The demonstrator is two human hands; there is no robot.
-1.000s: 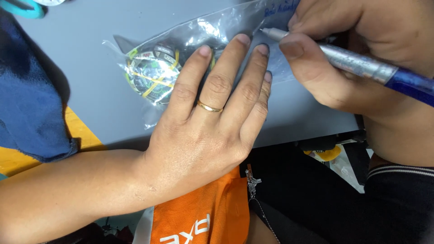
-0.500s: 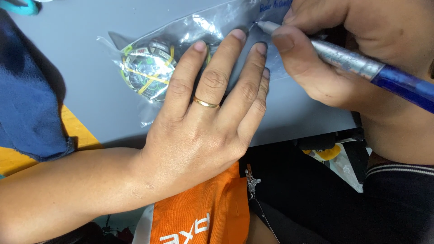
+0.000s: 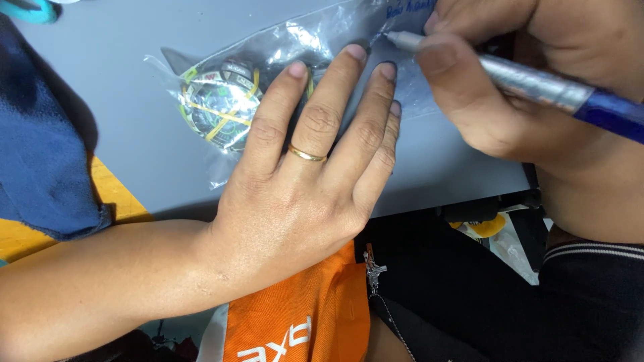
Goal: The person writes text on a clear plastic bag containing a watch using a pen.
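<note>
My left hand [image 3: 305, 177] lies flat, fingers spread, pressing down a clear plastic bag [image 3: 282, 40] on the grey table [image 3: 121, 80]. A gold ring sits on its ring finger. Inside the bag is a round bundle [image 3: 218, 107] of silvery items bound with yellow rubber bands, just left of my fingers. My right hand [image 3: 530, 74] grips a silver and blue pen [image 3: 530, 80], its tip touching the bag's upper right part, where blue handwriting shows.
A dark blue cloth [image 3: 40, 154] lies at the left over a yellow patch [image 3: 111, 198]. An orange bag [image 3: 295, 315] hangs below the table's front edge. A teal object [image 3: 33, 10] sits at the top left corner.
The view has shifted slightly, and the pen tip has crept a little along the bag's top edge. My left hand stays flat on the bag.
</note>
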